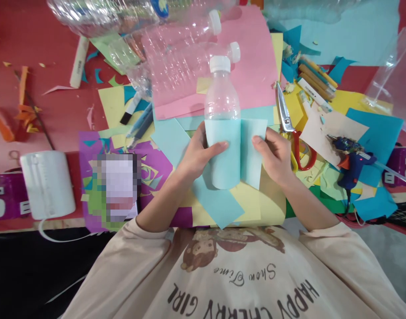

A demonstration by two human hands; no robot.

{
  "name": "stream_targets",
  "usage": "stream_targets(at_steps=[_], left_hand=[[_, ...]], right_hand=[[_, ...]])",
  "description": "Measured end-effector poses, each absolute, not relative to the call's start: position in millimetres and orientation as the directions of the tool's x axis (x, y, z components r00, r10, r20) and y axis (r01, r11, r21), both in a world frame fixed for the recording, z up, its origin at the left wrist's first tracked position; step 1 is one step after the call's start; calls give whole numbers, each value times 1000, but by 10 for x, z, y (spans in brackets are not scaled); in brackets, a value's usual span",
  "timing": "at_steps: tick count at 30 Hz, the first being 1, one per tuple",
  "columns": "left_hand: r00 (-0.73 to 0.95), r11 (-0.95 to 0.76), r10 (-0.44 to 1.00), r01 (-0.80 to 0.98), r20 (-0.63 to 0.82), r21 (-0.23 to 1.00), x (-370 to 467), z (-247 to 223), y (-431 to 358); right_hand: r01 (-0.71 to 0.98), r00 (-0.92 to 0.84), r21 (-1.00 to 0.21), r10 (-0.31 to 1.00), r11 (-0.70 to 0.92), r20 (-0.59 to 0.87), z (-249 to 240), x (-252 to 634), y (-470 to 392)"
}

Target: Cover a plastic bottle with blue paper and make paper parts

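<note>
A clear plastic bottle (222, 99) with a white cap stands out at the middle, its lower part covered by light blue paper (224, 159). My left hand (203, 153) grips the bottle from the left, thumb on the paper over its front and fingers hidden behind. On the right, a flap of the same paper (252, 166) sticks out from the bottle's side. My right hand (272, 153) pinches that flap's outer edge between thumb and fingers.
More clear bottles (183, 57) lie behind on pink paper (256, 57). To the right are open scissors (285, 110), pencils (315, 77) and a blue glue gun (352, 170). A phone (121, 186) and a white box-like device (48, 184) lie left, among paper scraps.
</note>
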State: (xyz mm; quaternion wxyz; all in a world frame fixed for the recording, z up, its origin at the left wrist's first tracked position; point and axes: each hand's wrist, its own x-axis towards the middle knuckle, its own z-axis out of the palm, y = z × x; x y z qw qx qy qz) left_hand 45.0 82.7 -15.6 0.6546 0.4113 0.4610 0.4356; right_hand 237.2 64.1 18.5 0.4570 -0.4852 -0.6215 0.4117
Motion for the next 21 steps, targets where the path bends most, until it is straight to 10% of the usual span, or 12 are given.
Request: stream_targets(at_steps=[13, 21], left_hand=[[160, 180, 974, -116, -161, 977, 554, -102, 740], [313, 349, 919, -366, -239, 863, 481, -34, 843]], right_hand=[[122, -111, -983, 986, 134, 121, 156, 2224, 581], [30, -69, -999, 997, 42, 40, 100, 2253, 627]])
